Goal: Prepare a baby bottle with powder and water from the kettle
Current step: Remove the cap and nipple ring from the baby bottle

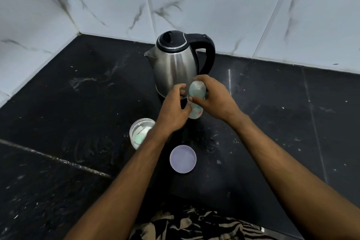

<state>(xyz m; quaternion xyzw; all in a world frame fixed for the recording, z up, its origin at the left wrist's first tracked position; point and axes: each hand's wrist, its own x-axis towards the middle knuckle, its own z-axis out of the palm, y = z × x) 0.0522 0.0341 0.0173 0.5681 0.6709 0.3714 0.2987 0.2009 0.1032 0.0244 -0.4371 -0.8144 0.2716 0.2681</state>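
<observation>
- The right hand gripped the cap of the baby bottle, fingers and thumb curled around it.
- The left hand had its fingers curled beside the bottle's lower body; whether they held it could not be told.
- The bottle stood on the black countertop, directly in front of the steel kettle.
- The kettle's lid was closed, spout pointing left, handle right.
- An open powder jar holding a green scoop sat near the left forearm.
- 1 lilac lid lay flat between the forearms.
</observation>
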